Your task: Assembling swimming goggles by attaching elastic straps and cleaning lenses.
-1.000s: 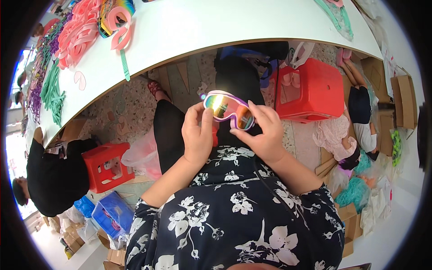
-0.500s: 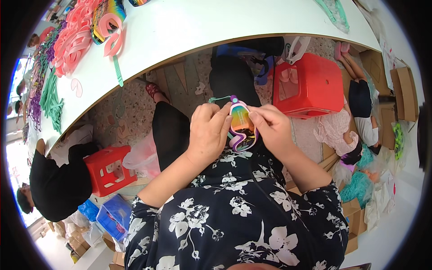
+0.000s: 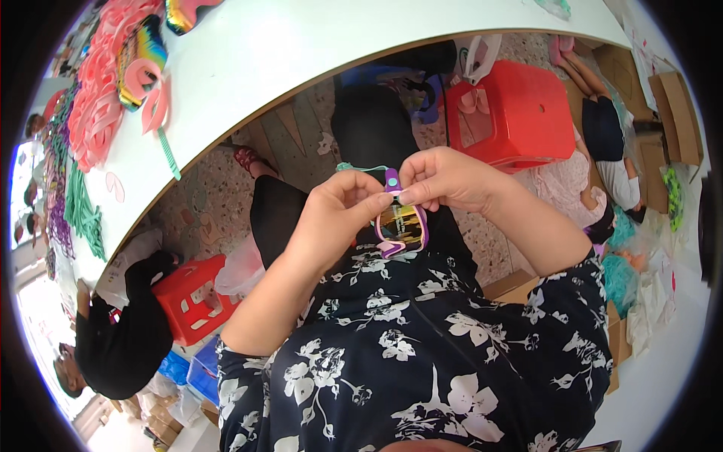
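A pair of goggles [image 3: 407,227] with a purple and white frame and a gold mirrored lens is held over my lap. My left hand [image 3: 331,218] pinches its upper part from the left, thumb and fingertips together. From the right, my right hand [image 3: 456,181] pinches the same spot, so the two thumbs nearly meet. A purple strap end with a round green button [image 3: 392,181] sticks up between the hands. Thin green strap [image 3: 354,167] trails out behind my left fingers. What the fingertips press on is mostly covered.
Beyond my knees curves a white table [image 3: 286,45]. On its left lie coral straps [image 3: 94,120], green straps [image 3: 81,211] and rainbow-lensed goggles [image 3: 141,64]. A red stool [image 3: 520,113] stands at the right, another [image 3: 197,297] at the left beside a seated person [image 3: 124,343].
My right hand has moved up and inward to the top of the goggles, beside my left thumb. The lens has tilted, turning from rainbow to gold. My view has shifted a little.
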Demonstrator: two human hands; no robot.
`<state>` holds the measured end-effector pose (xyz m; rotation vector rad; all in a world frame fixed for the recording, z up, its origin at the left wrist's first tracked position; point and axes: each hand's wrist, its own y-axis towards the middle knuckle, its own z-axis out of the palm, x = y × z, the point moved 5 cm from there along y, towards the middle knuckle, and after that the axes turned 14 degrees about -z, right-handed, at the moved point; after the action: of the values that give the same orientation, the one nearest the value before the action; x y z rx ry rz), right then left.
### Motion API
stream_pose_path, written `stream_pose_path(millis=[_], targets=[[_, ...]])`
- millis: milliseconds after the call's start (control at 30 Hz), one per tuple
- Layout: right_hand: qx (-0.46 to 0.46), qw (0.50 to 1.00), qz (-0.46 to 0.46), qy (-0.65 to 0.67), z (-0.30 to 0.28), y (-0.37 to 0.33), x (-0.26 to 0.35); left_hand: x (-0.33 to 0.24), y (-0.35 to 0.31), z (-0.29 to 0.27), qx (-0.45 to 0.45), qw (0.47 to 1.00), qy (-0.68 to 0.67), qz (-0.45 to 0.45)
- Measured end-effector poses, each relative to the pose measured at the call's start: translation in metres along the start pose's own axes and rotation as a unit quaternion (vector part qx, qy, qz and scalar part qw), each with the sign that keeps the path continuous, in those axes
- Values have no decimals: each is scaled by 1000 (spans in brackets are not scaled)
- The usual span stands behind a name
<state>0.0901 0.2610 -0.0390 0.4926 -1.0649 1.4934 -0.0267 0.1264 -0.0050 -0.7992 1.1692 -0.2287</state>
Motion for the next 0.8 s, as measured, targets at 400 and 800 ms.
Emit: stream_pose_path(millis=[400,800], targets=[[100,990,61,72,8,6,-13,5,11,4,160,978,-15,-132],[35,997,-9,-67,3,0,-3,11,15,1,105,990,57,-70]])
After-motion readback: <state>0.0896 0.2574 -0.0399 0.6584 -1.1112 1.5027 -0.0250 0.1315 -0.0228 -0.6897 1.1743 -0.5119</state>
